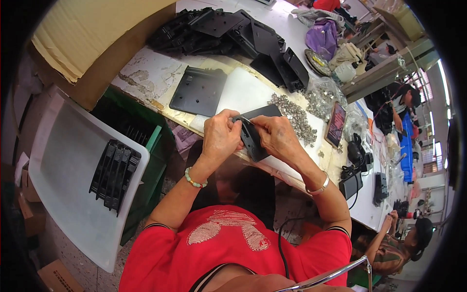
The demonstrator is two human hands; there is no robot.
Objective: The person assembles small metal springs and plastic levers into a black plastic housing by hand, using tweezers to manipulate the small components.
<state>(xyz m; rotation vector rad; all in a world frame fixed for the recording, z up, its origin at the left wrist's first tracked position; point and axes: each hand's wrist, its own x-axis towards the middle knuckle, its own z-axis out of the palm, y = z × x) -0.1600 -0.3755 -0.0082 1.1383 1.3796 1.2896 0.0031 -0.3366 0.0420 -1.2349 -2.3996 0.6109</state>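
A black plastic housing (252,144) is tilted up at the table's front edge, between my two hands. My left hand (220,134) grips its left side, fingers closed, with the thumb near the upper edge. My right hand (281,137) is closed in a pinch at the housing's right upper edge; its fingertips are partly hidden, and any small piece in them cannot be made out. Just beyond my right hand lies a heap of small shiny metal pieces (297,120). A flat black panel (198,91) with small raised parts rests on the table beyond my left hand.
Black plastic parts (219,29) are piled at the back. A phone (336,124) stands right of the metal pieces, near black cables (357,155). At left, a white tray (63,160) with black parts sits over a green crate (154,141), beside cardboard (92,39). Co-workers sit at right.
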